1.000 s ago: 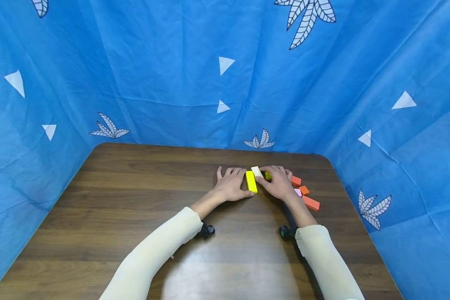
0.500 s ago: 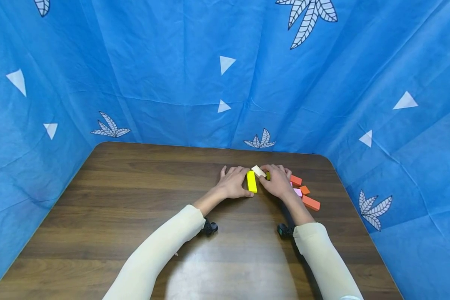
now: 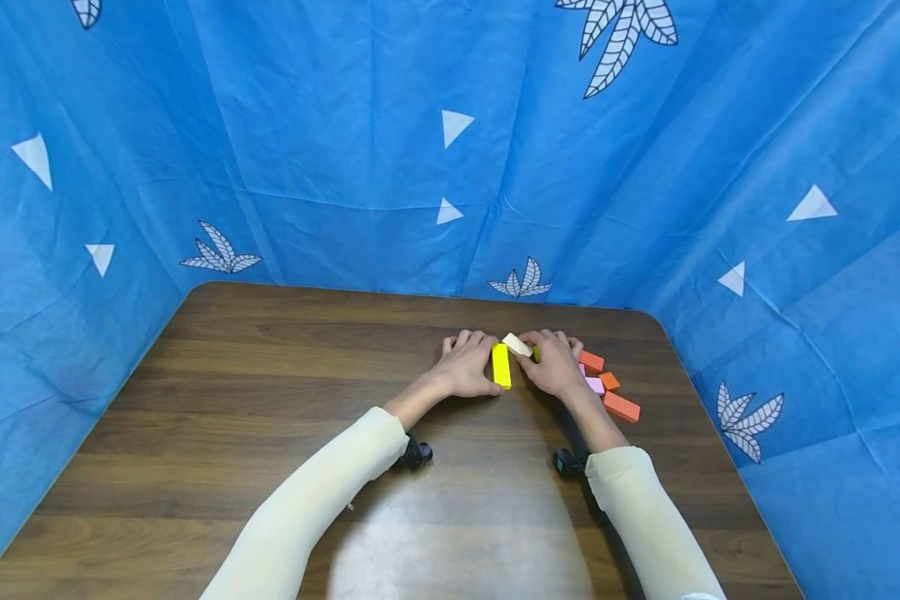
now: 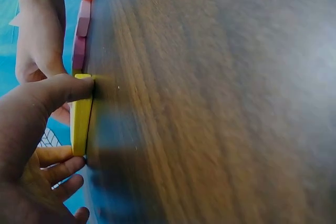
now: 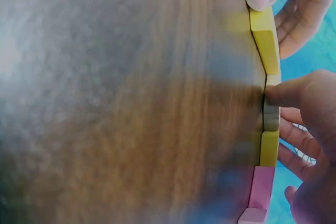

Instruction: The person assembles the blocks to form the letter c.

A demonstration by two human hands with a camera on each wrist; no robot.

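My left hand (image 3: 465, 368) holds a yellow block (image 3: 501, 367) lengthwise, thumb at its near end and fingers at its far end. The left wrist view shows that thumb pressed on the yellow block (image 4: 82, 119). Just right of it, my right hand (image 3: 555, 364) pinches a cream-white block (image 3: 517, 345) between thumb and fingers. The white block slants, its left end close to the far end of the yellow one. A second yellow block (image 5: 269, 149) lies beyond the white block in the right wrist view; in the head view my right hand partly hides it.
Right of my right hand lie a red-orange block (image 3: 592, 362), a small orange block (image 3: 608, 381), a pale pink block (image 3: 595, 385) and another red-orange block (image 3: 622, 407). A darker pink block (image 5: 261, 187) shows in the right wrist view. Blue curtains (image 3: 307, 150) surround the wooden table (image 3: 285, 358).
The white block has turned to a flatter slant, its near end swinging right under my right hand. The left yellow block has turned slightly, its near end shifting left with my left thumb.
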